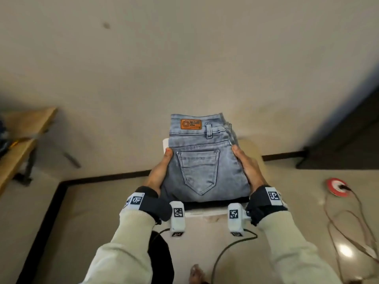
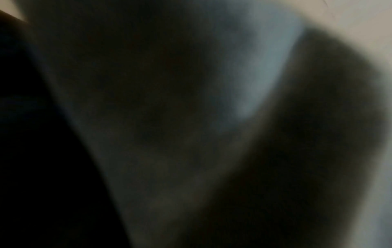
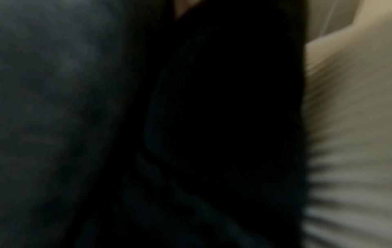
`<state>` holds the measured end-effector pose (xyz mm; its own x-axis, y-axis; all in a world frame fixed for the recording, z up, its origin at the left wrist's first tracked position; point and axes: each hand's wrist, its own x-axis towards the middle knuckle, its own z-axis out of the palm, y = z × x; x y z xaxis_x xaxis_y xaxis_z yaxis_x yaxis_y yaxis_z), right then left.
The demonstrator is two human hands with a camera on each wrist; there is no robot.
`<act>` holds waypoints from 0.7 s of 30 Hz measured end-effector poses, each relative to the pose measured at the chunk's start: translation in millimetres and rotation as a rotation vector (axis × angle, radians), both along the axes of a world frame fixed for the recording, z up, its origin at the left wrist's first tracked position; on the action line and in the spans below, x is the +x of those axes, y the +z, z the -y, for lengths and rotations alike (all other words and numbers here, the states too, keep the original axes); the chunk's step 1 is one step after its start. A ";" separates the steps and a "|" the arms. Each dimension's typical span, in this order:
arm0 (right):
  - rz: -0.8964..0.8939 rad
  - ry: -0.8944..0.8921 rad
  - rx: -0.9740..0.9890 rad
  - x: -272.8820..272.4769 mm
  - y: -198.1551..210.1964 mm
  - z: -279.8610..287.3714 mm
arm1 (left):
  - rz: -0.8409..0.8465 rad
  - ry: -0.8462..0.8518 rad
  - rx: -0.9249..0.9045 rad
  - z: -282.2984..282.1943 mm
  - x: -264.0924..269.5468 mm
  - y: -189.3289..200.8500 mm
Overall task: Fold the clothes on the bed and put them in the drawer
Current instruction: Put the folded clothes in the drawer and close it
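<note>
We carry the folded jeans stack, left hand and right hand clamping opposite sides, thumbs on top; waistband points far; drawer not visible.

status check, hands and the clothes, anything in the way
Left hand and right hand grip the folded stack, jeans on top. Carried above the floor; no drawer in view. Cables lie on the right.

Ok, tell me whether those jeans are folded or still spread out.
Folded. The jeans form a compact stack, back pocket and waistband patch on top, layered edges showing, gripped at each side by the left hand and right hand.
</note>
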<state>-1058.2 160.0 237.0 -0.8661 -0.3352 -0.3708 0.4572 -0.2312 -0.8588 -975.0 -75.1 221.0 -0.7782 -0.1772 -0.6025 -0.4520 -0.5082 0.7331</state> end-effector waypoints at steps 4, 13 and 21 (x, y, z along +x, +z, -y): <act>0.045 -0.273 -0.101 -2.2 14.6 -62.3 | 0.003 -0.252 -0.054 -50.2 -75.6 22.0; 0.043 -0.733 -0.077 19.1 22.5 -199.1 | 0.034 -0.795 -0.024 -205.1 -172.1 24.8; 0.074 -0.948 -0.017 24.5 -8.9 -278.0 | 0.093 -1.065 0.005 -328.0 -227.3 10.2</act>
